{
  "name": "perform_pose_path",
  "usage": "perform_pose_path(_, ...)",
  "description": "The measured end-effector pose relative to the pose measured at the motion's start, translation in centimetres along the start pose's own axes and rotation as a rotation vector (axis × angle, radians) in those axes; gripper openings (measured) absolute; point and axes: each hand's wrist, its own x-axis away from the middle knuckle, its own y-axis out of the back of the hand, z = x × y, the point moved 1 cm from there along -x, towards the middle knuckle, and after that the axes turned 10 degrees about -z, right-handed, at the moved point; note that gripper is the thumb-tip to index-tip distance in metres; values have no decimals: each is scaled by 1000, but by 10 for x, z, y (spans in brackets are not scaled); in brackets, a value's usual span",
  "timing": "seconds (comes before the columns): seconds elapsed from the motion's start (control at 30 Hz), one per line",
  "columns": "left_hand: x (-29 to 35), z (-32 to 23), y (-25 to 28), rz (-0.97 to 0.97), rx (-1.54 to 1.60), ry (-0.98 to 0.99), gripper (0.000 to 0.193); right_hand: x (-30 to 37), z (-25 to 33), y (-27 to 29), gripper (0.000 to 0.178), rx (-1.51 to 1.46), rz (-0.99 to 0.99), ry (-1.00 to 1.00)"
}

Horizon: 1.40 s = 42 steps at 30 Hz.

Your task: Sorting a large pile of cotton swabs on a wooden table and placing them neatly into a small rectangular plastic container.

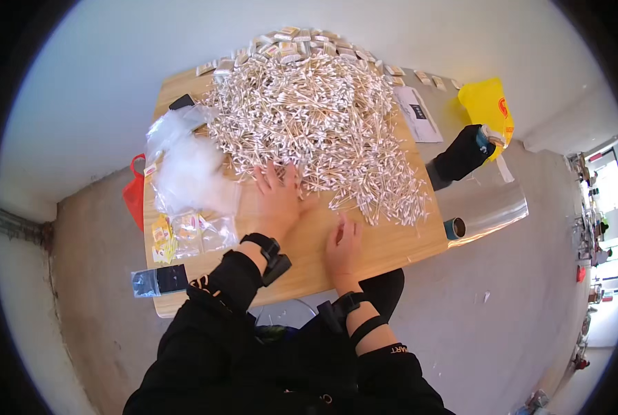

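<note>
A wide heap of loose cotton swabs (309, 104), white-tipped with pale sticks, covers the far and middle part of the wooden table (267, 283). At the heap's near edge lies my left hand (279, 204), palm down with its fingers spread and touching the swabs. My right hand (343, 250) rests on the bare wood to the right, just short of the swabs. Its fingers are curled in, and whatever they may hold is hidden. Black bands with small dark devices circle both wrists.
Packs of swabs (288, 48) line the heap's far side. Clear plastic bags (191, 173) and yellow printed cards (162, 232) lie left; a phone-like dark item (171, 279) sits near the corner. Rightward are a black-covered bottle (461, 155), a yellow bag (487, 104) and a round container (455, 228).
</note>
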Motion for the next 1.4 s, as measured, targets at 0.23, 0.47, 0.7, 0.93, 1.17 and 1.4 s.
perform_pose_path(0.23,42,1,-21,-195,108,-286,74,-5,1,-6,35,-91,-60,32)
perform_pose_path(0.47,92,11,9,-86,64,-472,67,0,-5,-4,35,-45,51,84)
perform_pose_path(0.7,113,41,49,13,305,-482,85,13,16,-5,42,-45,39,157)
perform_pose_path(0.93,117,101,50,-85,53,-328,87,13,57,-27,53,153,71,481)
perform_pose_path(1.17,70,113,28,-55,3,-307,80,-25,19,-38,54,245,45,399)
perform_pose_path(1.4,72,85,24,-249,-9,-257,88,-33,17,-42,62,138,-155,288)
